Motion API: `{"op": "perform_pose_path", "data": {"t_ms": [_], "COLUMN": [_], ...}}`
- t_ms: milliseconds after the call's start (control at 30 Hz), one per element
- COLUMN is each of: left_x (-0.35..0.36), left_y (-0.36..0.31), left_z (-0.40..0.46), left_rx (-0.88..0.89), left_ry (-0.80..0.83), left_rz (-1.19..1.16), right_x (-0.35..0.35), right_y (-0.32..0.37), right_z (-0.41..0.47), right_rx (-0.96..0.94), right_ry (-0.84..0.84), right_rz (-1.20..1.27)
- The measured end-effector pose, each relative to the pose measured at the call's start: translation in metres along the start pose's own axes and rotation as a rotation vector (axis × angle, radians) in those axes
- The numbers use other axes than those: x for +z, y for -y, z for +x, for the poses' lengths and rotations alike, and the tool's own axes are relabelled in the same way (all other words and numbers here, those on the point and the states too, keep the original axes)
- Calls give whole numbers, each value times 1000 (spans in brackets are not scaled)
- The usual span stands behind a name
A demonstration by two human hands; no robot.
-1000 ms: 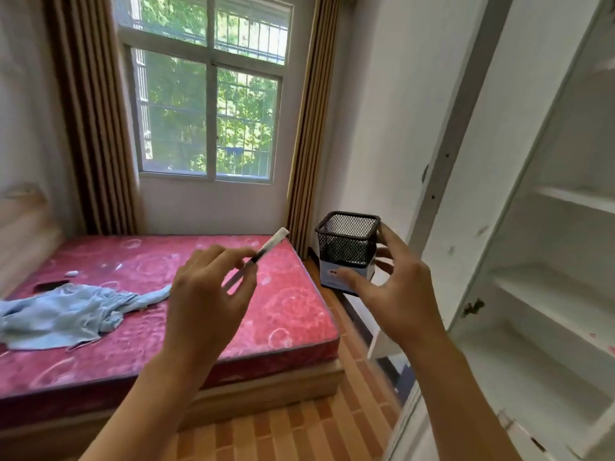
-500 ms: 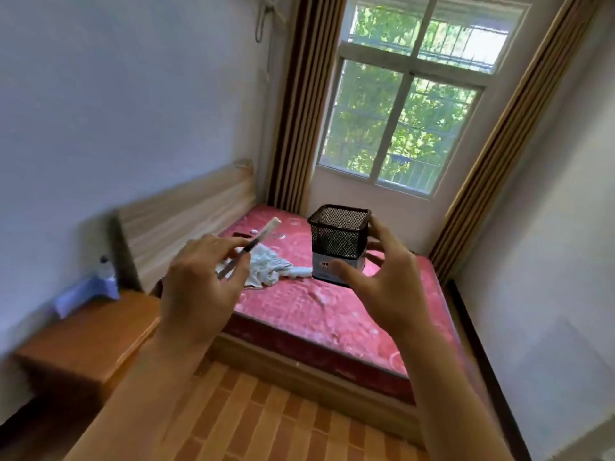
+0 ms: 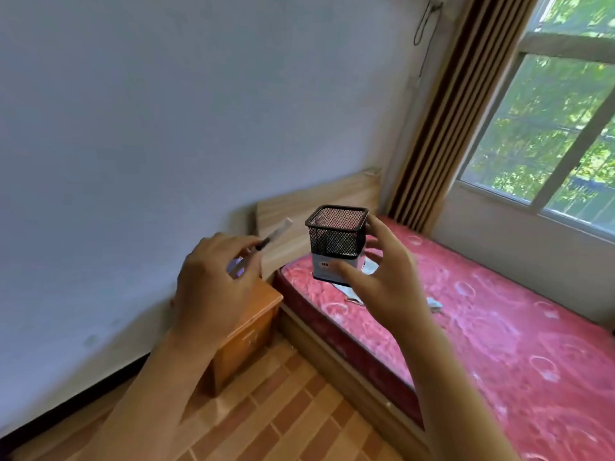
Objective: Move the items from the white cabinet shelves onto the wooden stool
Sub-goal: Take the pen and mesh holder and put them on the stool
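**Both hands loaded, heading for the wooden stand by the bed**

Watching the head cam here. My right hand [image 3: 382, 281] is carrying the square black wire-mesh pen holder with the white label band round its base [image 3: 336, 242]. Thumb is across the front of the band, the other fingers wrap the far side, so it's a partly curled pinch that holds the pot and nothing else. The pot is upright, mouth up, up in the air over the near left corner of the bed with the red patterned mattress [image 3: 499, 327].

My left hand [image 3: 216, 284] is curled nearly closed around a thin pen with a pale cap [image 3: 274, 234]. It's pinched near the dark end between thumb and fingers, long axis running up and to the right, cap tip pointing toward the pot without touching it. It's blurry, so I can't read the exact finger placement.

What matters for the next bit: the small orange-brown wooden bedside stand [image 3: 253, 331], which I'm guessing is the "stool", sits against the lilac wall [image 3: 166, 128] at the bed's head corner, mostly hidden under my left hand. So the left hand is directly above it and clearly nearer; the pot is up and to the right of it. I'd say the pen goes down first, or the pot swings left and down.
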State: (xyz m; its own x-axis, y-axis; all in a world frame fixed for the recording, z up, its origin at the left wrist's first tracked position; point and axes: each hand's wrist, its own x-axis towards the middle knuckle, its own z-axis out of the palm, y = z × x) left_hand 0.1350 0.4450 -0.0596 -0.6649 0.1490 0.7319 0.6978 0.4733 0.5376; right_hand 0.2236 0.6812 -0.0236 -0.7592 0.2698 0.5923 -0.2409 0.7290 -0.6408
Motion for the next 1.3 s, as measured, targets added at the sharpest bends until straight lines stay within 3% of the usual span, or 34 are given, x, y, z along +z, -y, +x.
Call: {"op": "perform_pose_path", "data": {"t_ms": [233, 767, 1300], "left_x": [27, 68, 73], "left_y": [14, 48, 236], "left_z": [15, 47, 144], "left_rx": [-125, -205, -199], "left_ry": [-18, -53, -11], "left_rz": [72, 234, 131], "right_x": [29, 81, 241], "right_y": [-44, -112, -109], "right_z": [42, 104, 207], "right_rx": [-11, -3, 81], "right_ry": [102, 188, 216], "right_rz": [124, 282, 196]}}
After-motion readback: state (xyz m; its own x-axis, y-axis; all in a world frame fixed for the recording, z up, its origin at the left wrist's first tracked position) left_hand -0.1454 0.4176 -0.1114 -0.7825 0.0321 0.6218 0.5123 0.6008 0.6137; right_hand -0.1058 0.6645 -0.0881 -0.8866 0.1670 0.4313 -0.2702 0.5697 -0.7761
